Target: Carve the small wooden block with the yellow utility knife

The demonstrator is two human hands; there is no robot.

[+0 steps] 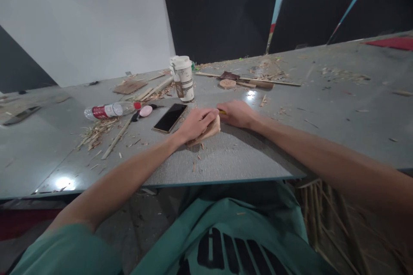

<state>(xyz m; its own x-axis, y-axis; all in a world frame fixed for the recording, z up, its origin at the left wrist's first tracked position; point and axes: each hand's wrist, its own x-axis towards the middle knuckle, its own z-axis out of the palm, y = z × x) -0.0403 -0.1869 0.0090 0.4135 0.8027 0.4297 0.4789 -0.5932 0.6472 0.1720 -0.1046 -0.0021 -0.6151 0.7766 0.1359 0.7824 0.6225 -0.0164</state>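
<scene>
My left hand (199, 123) is closed over a pale piece of wood (213, 129), pressing it against the grey table top (238, 159). Beside it my right hand (238, 113) is curled, knuckles up, around a slim yellow object (222, 112). Only a short yellow bit shows at the fingers, close to the wood's far end; its kind is hidden by the hand. A few small shavings (199, 157) lie just below the wood. Left of my left hand rests a dark-screened phone (170, 117).
Behind the phone stands a white lidded cup (183, 78). A plastic bottle (111, 110) with a red cap lies on its side at left, near a pink oval object (146, 111) and shavings (100, 133). Thin sticks (274, 81) and a round wooden piece (227, 83) are at the back.
</scene>
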